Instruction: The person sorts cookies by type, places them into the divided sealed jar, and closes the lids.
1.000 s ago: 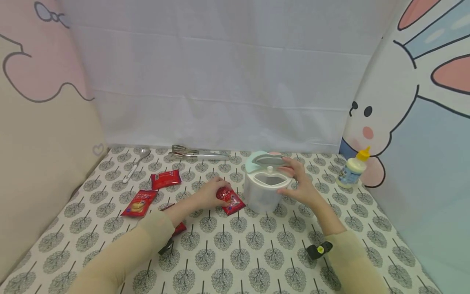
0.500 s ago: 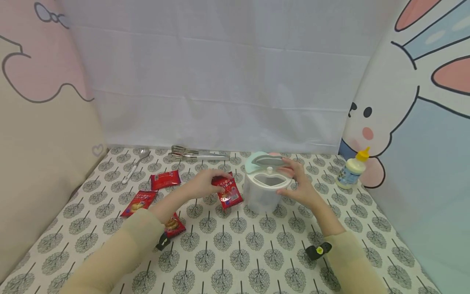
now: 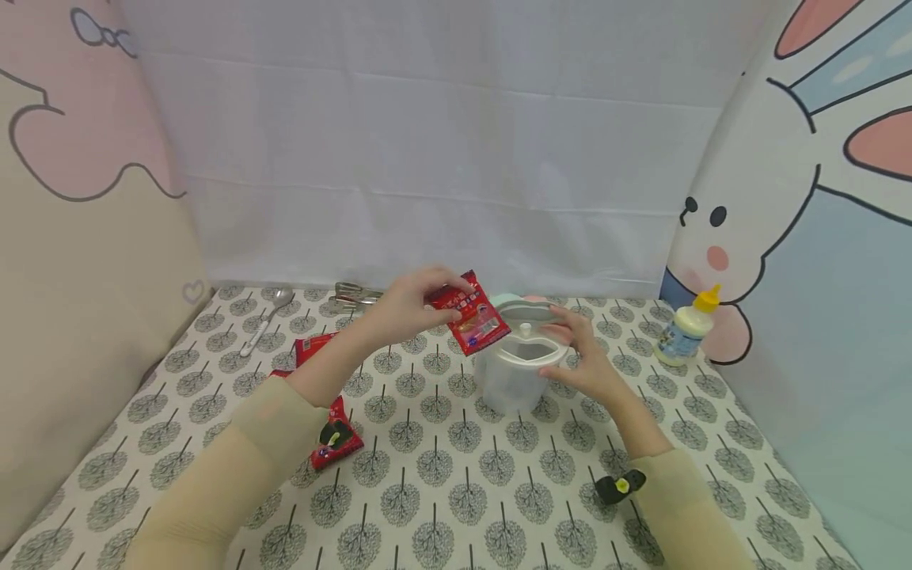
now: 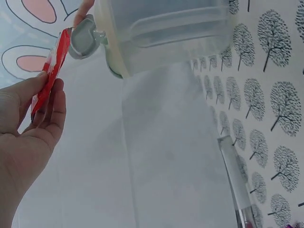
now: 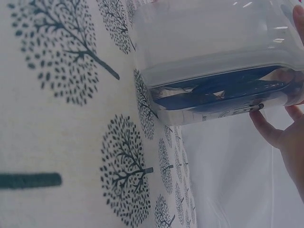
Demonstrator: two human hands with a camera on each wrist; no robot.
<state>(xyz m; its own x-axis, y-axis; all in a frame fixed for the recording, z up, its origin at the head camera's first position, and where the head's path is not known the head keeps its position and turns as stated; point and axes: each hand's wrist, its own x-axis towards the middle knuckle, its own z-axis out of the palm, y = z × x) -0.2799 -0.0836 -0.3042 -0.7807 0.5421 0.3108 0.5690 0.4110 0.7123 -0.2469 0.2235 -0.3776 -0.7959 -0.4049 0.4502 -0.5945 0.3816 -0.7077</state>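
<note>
Between thumb and fingers, my left hand pinches a red snack packet, tilted in the air just left of and above the container's opening. The translucent storage container stands upright, with its flip lid raised at the back. My right hand grips its right side, thumb at the rim and fingers at the raised lid. Something dark blue shows through the container wall in the right wrist view. Further red packets lie on the table, partly hidden by the left arm.
A spoon lies at the back left. Metal tongs-like utensils rest along the back edge, partly behind the left hand. A bottle with a yellow nozzle stands at the right. Cloth walls enclose the back and sides.
My left hand has lifted the red packet off the table and carried it up and right toward the container's opening. My right hand has stayed on the container.
</note>
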